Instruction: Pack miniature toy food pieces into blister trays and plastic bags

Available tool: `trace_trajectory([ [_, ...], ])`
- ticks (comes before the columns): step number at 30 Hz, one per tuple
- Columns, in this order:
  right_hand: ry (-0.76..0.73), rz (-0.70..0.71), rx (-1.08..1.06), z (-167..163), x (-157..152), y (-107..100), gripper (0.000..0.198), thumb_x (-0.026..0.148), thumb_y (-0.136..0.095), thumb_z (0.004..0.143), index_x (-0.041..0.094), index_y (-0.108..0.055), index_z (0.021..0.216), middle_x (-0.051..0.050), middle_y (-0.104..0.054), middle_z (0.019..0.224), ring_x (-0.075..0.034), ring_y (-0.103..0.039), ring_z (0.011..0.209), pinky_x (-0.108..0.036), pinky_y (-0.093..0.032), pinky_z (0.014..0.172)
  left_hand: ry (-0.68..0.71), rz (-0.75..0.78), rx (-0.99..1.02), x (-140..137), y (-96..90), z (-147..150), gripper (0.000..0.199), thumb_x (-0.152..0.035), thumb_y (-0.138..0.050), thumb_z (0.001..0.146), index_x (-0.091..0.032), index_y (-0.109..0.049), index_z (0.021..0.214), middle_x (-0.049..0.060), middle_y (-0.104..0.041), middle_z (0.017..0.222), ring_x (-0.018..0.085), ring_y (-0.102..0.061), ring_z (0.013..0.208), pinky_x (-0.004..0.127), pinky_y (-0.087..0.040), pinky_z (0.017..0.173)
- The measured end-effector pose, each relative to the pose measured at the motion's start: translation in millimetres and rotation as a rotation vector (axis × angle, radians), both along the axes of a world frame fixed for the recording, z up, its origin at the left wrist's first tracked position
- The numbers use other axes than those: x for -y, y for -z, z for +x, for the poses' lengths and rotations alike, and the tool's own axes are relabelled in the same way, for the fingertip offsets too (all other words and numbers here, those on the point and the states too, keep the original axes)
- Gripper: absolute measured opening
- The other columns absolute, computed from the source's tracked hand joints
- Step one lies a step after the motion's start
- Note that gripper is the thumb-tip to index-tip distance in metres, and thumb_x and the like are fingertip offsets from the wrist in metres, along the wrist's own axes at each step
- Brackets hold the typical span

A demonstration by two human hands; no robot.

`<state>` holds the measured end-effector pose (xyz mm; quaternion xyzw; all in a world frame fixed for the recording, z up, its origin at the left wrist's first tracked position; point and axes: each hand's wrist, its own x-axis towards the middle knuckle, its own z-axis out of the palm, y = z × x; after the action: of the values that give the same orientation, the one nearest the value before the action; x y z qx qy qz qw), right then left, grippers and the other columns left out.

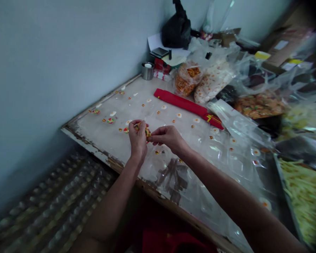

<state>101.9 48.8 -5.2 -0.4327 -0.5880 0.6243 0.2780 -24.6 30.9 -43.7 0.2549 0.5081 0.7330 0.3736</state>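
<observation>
My left hand [138, 142] is closed round a handful of small colourful candies [147, 132], held just above the table [105, 135]. Against this handful, the fingertips of my right hand [170, 137] are pinched together; whatever lies between them is too small to make out. Below and around both hands, clear plastic bags are spread flat in rows. On them lie egg-shaped candies [179, 115], tiny burger-shaped candies [157, 152] and round red-and-green candies [110, 121]. The round ones appear only on the left side, near my left hand.
A folded red cloth-like strip [181, 102] lies across the table. Behind it stand a metal cup [147, 72], a bag of orange snacks [186, 79] and a black bag [177, 30]. Pale yellow strips fill a tray [285, 191] at right. A wall borders the left.
</observation>
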Motion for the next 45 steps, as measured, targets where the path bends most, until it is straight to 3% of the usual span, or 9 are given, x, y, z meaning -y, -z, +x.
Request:
trace_trajectory([
  [5, 0.122, -0.037, -0.001, 49.4, 7.4, -9.1, 0.028, 0.038, -0.087, 0.063, 0.016, -0.077, 0.077, -0.006, -0.073, 0.072, -0.011, -0.060, 0.058, -0.021, -0.041, 0.052, 0.067, 0.018, 0.022, -5.8, -1.2, 26.2, 0.025, -0.034, -0.067, 0.086, -0.021, -0.050, 0.098, -0.001, -0.063, 0.081, 0.008, -0.053, 0.057, 0.019, -0.041, 0.051],
  [11, -0.017, -0.019, 0.342, 74.5, 18.2, 21.0, 0.010, 0.024, -0.072, 0.078, 0.017, -0.078, 0.083, -0.004, -0.072, 0.065, -0.014, -0.061, 0.054, -0.025, -0.043, 0.055, 0.169, -0.089, 0.138, 2.9, -11.4, 23.4, 0.021, -0.029, -0.068, 0.084, -0.020, -0.052, 0.094, -0.001, -0.063, 0.075, 0.006, -0.048, 0.049, 0.018, -0.036, 0.045],
  [16, -0.048, 0.528, 0.746, 60.5, 29.5, 38.5, 0.010, 0.014, -0.070, 0.079, 0.019, -0.076, 0.084, -0.002, -0.073, 0.073, -0.017, -0.065, 0.069, -0.026, -0.040, 0.063, 0.296, -0.187, 0.379, 14.4, -19.2, 26.6, 0.012, -0.022, -0.063, 0.087, -0.018, -0.052, 0.085, 0.000, -0.062, 0.072, 0.005, -0.050, 0.049, 0.016, -0.037, 0.046],
  [20, -0.014, 0.764, 0.724, 61.9, 42.5, 35.0, 0.012, 0.021, -0.064, 0.091, 0.019, -0.075, 0.089, -0.005, -0.074, 0.083, -0.017, -0.065, 0.074, -0.027, -0.039, 0.065, 0.274, -0.239, 0.453, 20.8, -23.0, 30.6, 0.010, -0.018, -0.059, 0.089, -0.017, -0.053, 0.082, 0.001, -0.061, 0.072, 0.007, -0.054, 0.053, 0.016, -0.040, 0.048],
  [24, 0.262, 0.600, 0.380, 64.6, 45.0, 14.2, 0.025, 0.041, -0.070, 0.089, 0.018, -0.076, 0.094, -0.003, -0.071, 0.071, -0.015, -0.061, 0.062, -0.026, -0.041, 0.060, 0.291, -0.233, 0.375, 26.7, -23.4, 45.9, 0.007, -0.018, -0.061, 0.088, -0.018, -0.054, 0.089, -0.001, -0.062, 0.075, 0.008, -0.056, 0.055, 0.019, -0.043, 0.051],
  [29, 0.211, 0.333, 0.100, 77.7, 42.5, -1.1, 0.020, 0.035, -0.079, 0.078, 0.016, -0.076, 0.079, -0.004, -0.073, 0.071, -0.016, -0.066, 0.065, -0.025, -0.047, 0.061, 0.401, -0.202, 0.370, 33.9, -17.9, 77.9, 0.010, -0.020, -0.065, 0.086, -0.019, -0.055, 0.090, -0.004, -0.060, 0.073, 0.007, -0.055, 0.056, 0.019, -0.044, 0.054],
  [36, 0.435, 0.107, -0.109, 123.4, 60.1, 6.1, 0.032, 0.044, -0.081, 0.073, 0.016, -0.074, 0.086, -0.005, -0.074, 0.076, -0.013, -0.064, 0.062, -0.022, -0.045, 0.055, 0.608, -0.279, 0.418, 41.5, -16.1, 98.6, 0.018, -0.020, -0.071, 0.082, -0.019, -0.057, 0.093, -0.001, -0.065, 0.080, 0.009, -0.060, 0.062, 0.022, -0.049, 0.058],
  [41, 0.361, 0.047, 0.182, 149.9, 69.8, 24.5, 0.027, 0.041, -0.080, 0.073, 0.016, -0.075, 0.083, -0.006, -0.074, 0.072, -0.013, -0.062, 0.057, -0.024, -0.042, 0.051, 0.611, -0.296, 0.366, 45.5, -16.9, 95.2, 0.024, -0.020, -0.077, 0.078, -0.020, -0.060, 0.094, -0.002, -0.065, 0.080, 0.007, -0.057, 0.057, 0.019, -0.047, 0.054],
  [45, 0.332, 0.271, 0.577, 151.8, 70.6, 47.4, 0.016, 0.035, -0.077, 0.077, 0.019, -0.077, 0.079, -0.002, -0.071, 0.068, -0.013, -0.058, 0.057, -0.026, -0.037, 0.053, 0.631, -0.314, 0.342, 49.2, -15.4, 88.3, 0.030, -0.025, -0.083, 0.074, -0.019, -0.065, 0.097, 0.000, -0.067, 0.081, 0.005, -0.055, 0.055, 0.017, -0.043, 0.050],
])
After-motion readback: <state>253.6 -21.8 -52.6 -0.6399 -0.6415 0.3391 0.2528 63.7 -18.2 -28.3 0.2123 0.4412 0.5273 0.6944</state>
